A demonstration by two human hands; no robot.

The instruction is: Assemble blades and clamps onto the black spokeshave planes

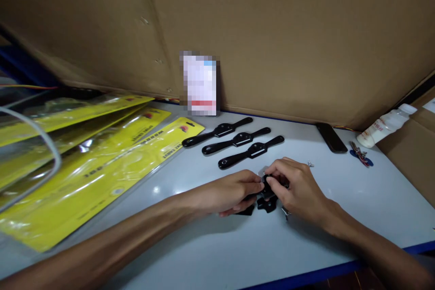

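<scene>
Just right of centre, my two hands meet over the white table. My left hand (234,190) has its fingers closed on a black spokeshave (267,186), most of which is hidden by the hands. Thumb and forefinger of my right hand (295,188) pinch the same piece from the other side; any small part between them is too hidden to name. Under the hands lie small black metal plates (267,205). Silver screws (286,212) lie by the right hand, partly covered. Beyond the hands, three black spokeshaves (243,138) rest side by side at a slant.
Yellow blister packs (136,158) overlap on the left, with a grey cable (50,145) looping over them. At the right are a black phone (331,137), a bottle (385,125) and small bundled wires (360,154). Tiny screws (310,163) lie nearby. A cardboard wall (272,45) closes the back.
</scene>
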